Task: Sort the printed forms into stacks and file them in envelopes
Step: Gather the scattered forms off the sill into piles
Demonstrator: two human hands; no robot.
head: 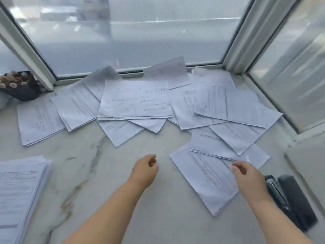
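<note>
Several bundles of printed forms (135, 100) lie scattered and overlapping across a marble sill below a window. A thick stack of forms (19, 194) sits at the left edge. My left hand (146, 169) hovers over bare marble with its fingers loosely curled, holding nothing. Over the nearest bundle of forms (207, 180) hangs my right hand (246, 175), fingers loosely curled close to the edge of a sheet; nothing is gripped.
A black stapler (292, 198) lies at the right, just beside my right wrist. A dark pot of dried flowers (19, 87) stands at the far left. Window frames (235, 50) close the back and right side of the marble sill (105, 173).
</note>
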